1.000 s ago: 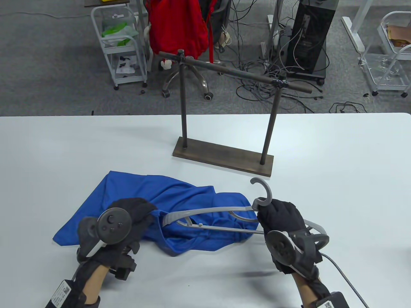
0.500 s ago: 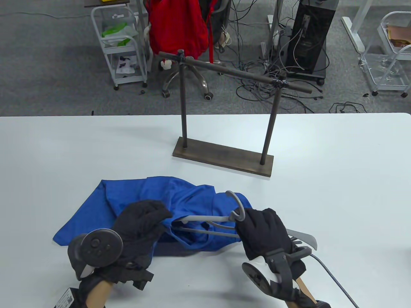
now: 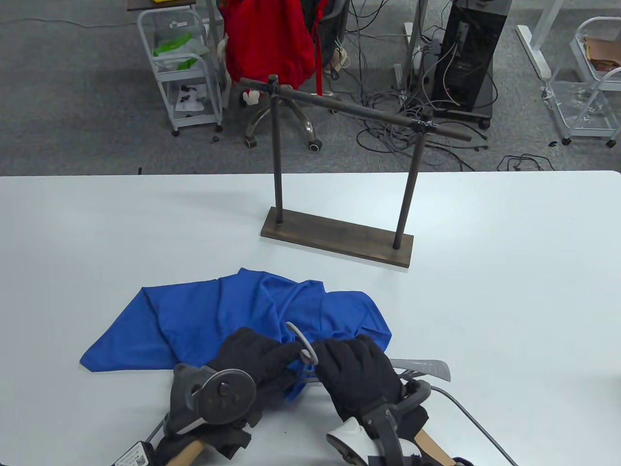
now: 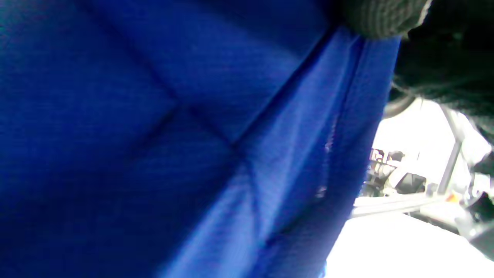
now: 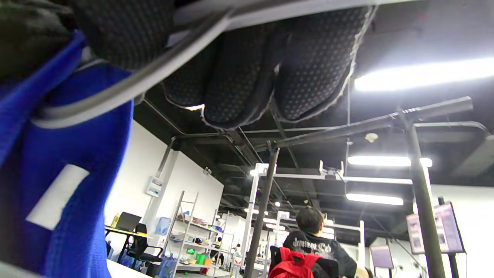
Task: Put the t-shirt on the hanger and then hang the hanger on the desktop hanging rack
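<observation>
White bench [image 3: 485,291] holds a blue shirt [image 3: 204,315] near the front, with the rack [image 3: 339,238] behind it. From above, the left hand [image 3: 252,361] pinches the shirt and the right hand [image 3: 356,376] grips the grey hanger [image 3: 303,342]. Only the right wrist view shows a white tag [image 5: 58,197] inside the shirt and a person [image 5: 312,239] far off.

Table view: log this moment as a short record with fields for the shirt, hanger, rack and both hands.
t-shirt: blue t-shirt, crumpled on the white table
hanger: grey hanger, mostly inside the shirt; hook and one arm end showing
rack: desktop hanging rack, upright behind the shirt, bar bare
left hand: left hand grips the shirt fabric beside the hook
right hand: right hand holds the hanger below its hook
</observation>
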